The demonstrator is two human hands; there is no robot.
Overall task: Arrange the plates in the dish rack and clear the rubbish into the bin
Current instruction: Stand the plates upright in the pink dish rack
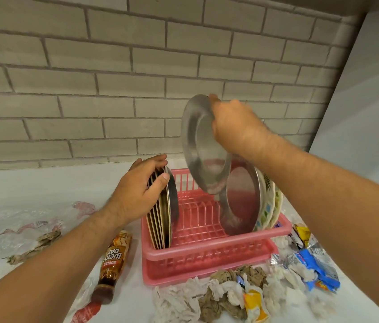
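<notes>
1. Centrally, the right hand is holding a round steel plate tilted above the pink plastic dish rack, its fingers curling round the rim.
2. The left hand is gripping brown-edged plates standing at the rack's left end, fingers hooking over their tops.
3. On the white worktop, lower right, crumpled tissues and wrappers are lying.

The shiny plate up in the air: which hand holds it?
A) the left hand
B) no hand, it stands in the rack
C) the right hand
C: the right hand grips the shiny plate by its top rim above the pink rack, while the left hand holds the stack of brown plates.
</notes>
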